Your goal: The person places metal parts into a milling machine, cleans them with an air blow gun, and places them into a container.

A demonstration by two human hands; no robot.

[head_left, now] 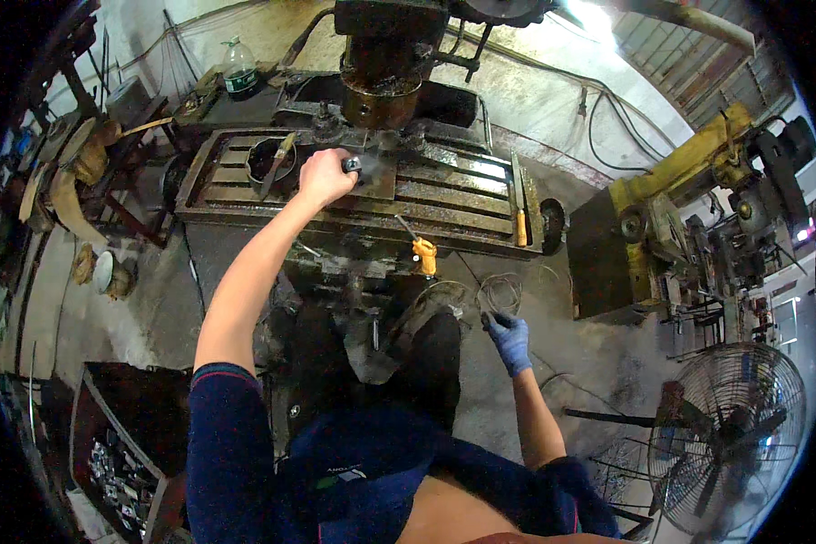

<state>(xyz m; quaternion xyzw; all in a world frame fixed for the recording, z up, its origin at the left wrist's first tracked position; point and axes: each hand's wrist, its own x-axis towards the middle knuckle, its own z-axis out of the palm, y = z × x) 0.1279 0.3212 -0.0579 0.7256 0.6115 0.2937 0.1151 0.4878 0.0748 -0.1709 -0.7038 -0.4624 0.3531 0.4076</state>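
Note:
My bare left hand (327,178) reaches over the slotted machine table (444,207). Its fingers are closed round a small dark metal piece (352,165), whose end shows beside the thumb. Just above is the dark machine head (381,100). A round pot (265,156) with a brush (286,143) in it stands left of this hand. My right hand (510,346), in a blue glove with dark fingertips, hangs low in front of the table. Its fingers are pressed together; whatever they hold is hidden.
A yellow air blow gun (424,257) hangs at the table's front edge. Toward the table's right end lies a yellow-handled file (520,218). A large fan (730,435) stands at lower right, a bin (159,485) of metal pieces at lower left. Cable coils (499,292) lie on the floor.

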